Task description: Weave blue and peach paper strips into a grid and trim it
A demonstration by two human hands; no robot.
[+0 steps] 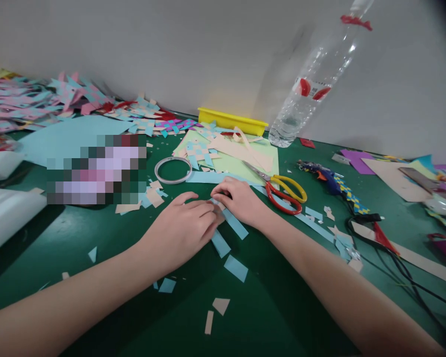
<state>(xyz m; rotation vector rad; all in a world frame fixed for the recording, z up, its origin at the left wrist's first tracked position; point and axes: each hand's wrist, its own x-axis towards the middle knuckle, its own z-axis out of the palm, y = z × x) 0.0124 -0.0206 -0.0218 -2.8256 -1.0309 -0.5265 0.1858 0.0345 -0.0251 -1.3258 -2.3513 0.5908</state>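
My left hand (182,228) and my right hand (240,198) meet at the middle of the green table. Both are closed on a small piece of woven paper (220,205), mostly hidden under the fingers. Two light blue strips (235,224) stick out from it toward me. Just right of my right hand lie scissors (282,188) with one red and one yellow handle. Behind my hands is a roll of tape (173,170), with a long blue strip (215,177) beside it. Loose blue (236,268) and beige (221,305) scraps lie nearer to me.
A tilted clear bottle (312,84) stands against the wall, beside a yellow tray (232,121). Paper strips (18,99) pile up at the back left. A blurred item (100,173) lies left. Black cables (397,265) and a blue-yellow woven piece (334,188) lie right.
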